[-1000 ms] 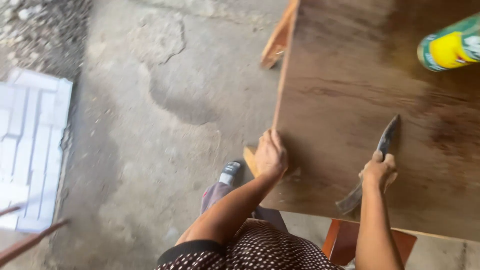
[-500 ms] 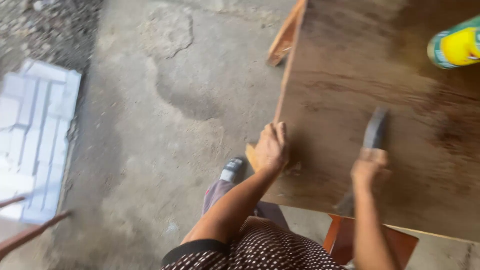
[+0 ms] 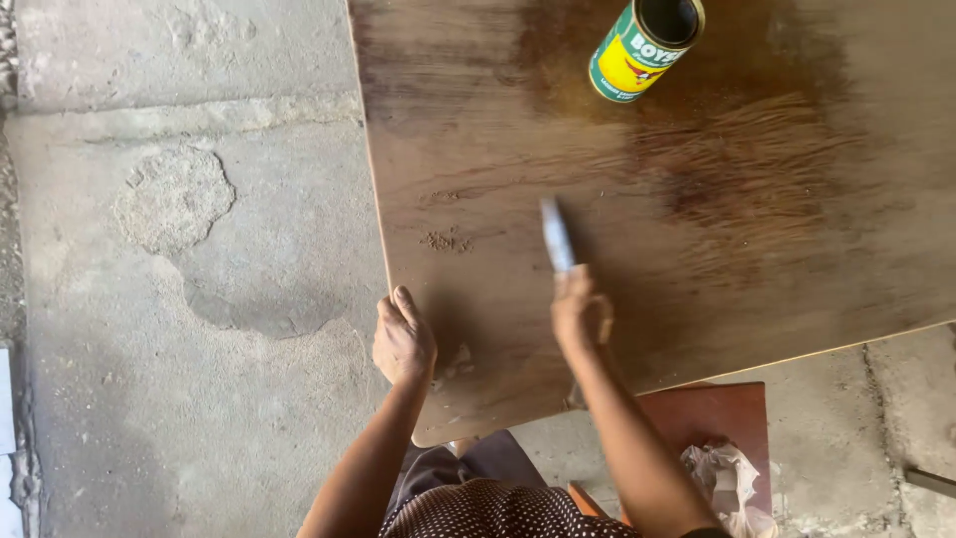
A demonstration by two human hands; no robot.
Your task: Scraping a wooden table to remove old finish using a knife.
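The view has swung since the earlier frame: the open green-and-yellow tin can (image 3: 642, 45) now shows whole on the stained brown plywood board (image 3: 697, 199), and the left edge has shifted. The right hand (image 3: 581, 317) is closed around a blurred flat brush (image 3: 556, 234) on the board. The left hand (image 3: 402, 342) grips the board's edge.

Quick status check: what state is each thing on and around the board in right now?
Tin can: upright on board, lid off.
Wooden board: lying flat, surface part dark and wet-looking.
Flat tool: gripped, blade on board.
Left hand: holding board edge.
Right hand: closed on tool.
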